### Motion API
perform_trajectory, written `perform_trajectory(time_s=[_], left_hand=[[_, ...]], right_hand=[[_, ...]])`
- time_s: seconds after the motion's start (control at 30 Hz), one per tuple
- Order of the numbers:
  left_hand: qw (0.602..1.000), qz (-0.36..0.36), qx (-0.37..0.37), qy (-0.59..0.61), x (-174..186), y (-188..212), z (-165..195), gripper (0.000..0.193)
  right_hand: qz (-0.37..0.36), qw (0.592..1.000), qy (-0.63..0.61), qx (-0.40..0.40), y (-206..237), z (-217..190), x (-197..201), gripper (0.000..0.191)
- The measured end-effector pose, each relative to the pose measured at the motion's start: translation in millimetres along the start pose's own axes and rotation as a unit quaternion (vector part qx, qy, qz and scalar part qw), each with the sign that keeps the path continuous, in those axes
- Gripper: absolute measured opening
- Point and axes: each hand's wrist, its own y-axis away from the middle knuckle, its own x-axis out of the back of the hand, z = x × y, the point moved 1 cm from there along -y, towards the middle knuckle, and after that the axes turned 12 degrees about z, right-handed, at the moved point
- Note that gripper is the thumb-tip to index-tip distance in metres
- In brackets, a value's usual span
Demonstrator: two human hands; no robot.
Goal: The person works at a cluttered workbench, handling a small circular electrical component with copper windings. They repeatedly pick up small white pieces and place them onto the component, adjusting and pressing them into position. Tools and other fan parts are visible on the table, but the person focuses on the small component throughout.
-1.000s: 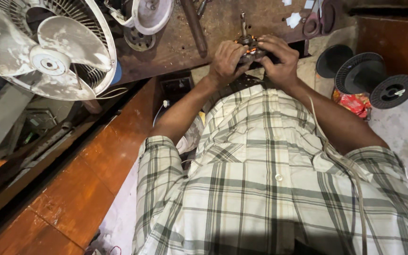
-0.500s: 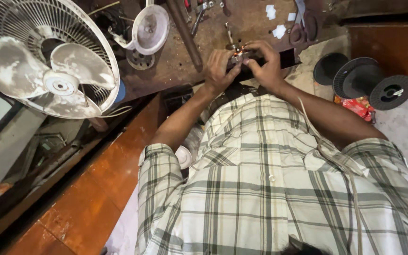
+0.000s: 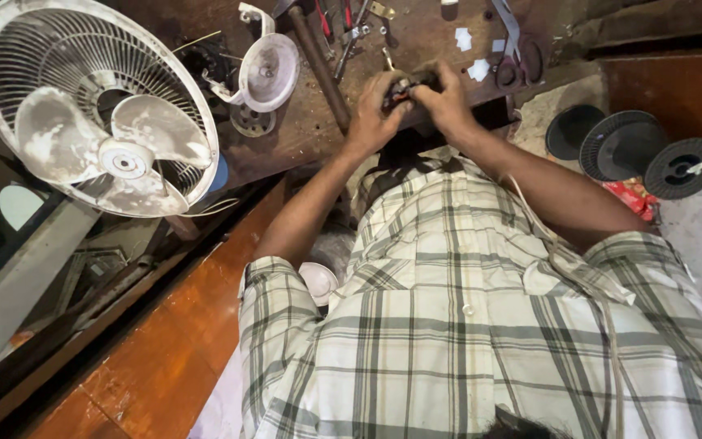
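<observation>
Head view: your left hand and right hand pinch a small dark part between curled fingers at the bench edge. Risk: it could slip among the loose tools; scissors lie near your right knuckles.

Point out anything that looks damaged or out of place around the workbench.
The table fan at left has no front guard, so its dusty blades sit exposed. A white fan housing part lies loose on the workbench near both hands, among scattered tools.
</observation>
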Motion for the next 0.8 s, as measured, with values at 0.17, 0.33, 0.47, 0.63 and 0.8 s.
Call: perform_trajectory(time_s=[0.17, 0.33, 0.47, 0.63, 0.8], left_hand=[[0.994, 0.054, 0.063, -0.075, -18, -9, -4, 0.032], [0.984, 0.153, 0.087, 0.032, -16, -1, -14, 0.035], [0.984, 0.136, 0.09, 0.066, -11, 3, -19, 0.037], [0.984, 0.132, 0.096, 0.068, -14, 0, -16, 0.036], [0.985, 0.122, 0.111, 0.045, -13, -2, -11, 0.038]], right_hand=[[-0.065, 0.993, -0.069, -0.078, -23, -13, 23, 0.041], [0.089, 0.936, 0.331, 0.076, -47, -37, 73, 0.028], [0.048, 0.866, 0.438, 0.237, -46, -46, 82, 0.03], [0.051, 0.836, 0.454, 0.304, -50, -42, 76, 0.033], [0.065, 0.853, 0.413, 0.313, -56, -34, 85, 0.016]])
